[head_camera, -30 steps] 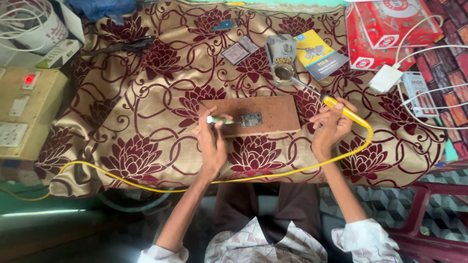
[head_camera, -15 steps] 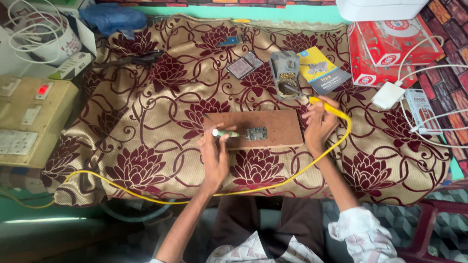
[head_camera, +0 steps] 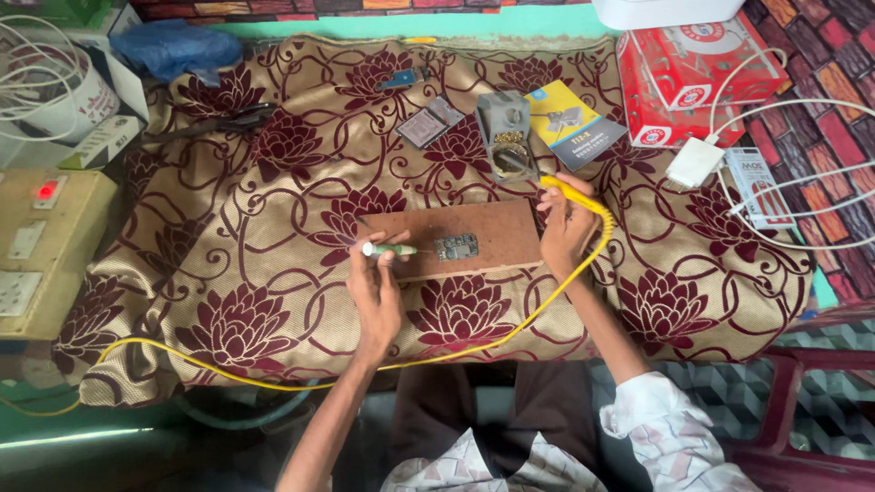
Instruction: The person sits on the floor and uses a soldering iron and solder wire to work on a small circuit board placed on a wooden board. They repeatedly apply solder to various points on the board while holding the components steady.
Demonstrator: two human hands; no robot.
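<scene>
- A small grey-green circuit board [head_camera: 456, 247] lies flat near the middle of a brown wooden board [head_camera: 492, 232], which rests on a gold cloth with dark red flowers [head_camera: 273, 310] spread over the table.
- The left hand [head_camera: 375, 290] is clenched round a slim green-handled tool [head_camera: 390, 249] with a pale end cap; the tool lies almost level, its tip pointing at the left edge of the circuit board.
- The right hand [head_camera: 567, 228] grasps the yellow handle of a soldering iron [head_camera: 563, 191], and the metal tip reaches up into a grey iron stand [head_camera: 504, 137] with a coil of brass wool, just beyond the far edge of the wooden board.
- A yellow cable [head_camera: 273, 383] runs from the iron round the right wrist, along the near edge of the cloth and off to the left.
- A blue and yellow booklet [head_camera: 570, 128] lies just right of the stand; a red carton [head_camera: 684, 77] and a white charger [head_camera: 694, 162] lie further right.
- A beige switch box with a lit red lamp [head_camera: 41, 241] sits at the left.
- Against the frame half a second ago, the right hand has lifted the iron a little further towards the stand, while the left hand and its tool stay put beside the circuit board.
- One second ago the right hand was lower and further right, off the wooden board.
</scene>
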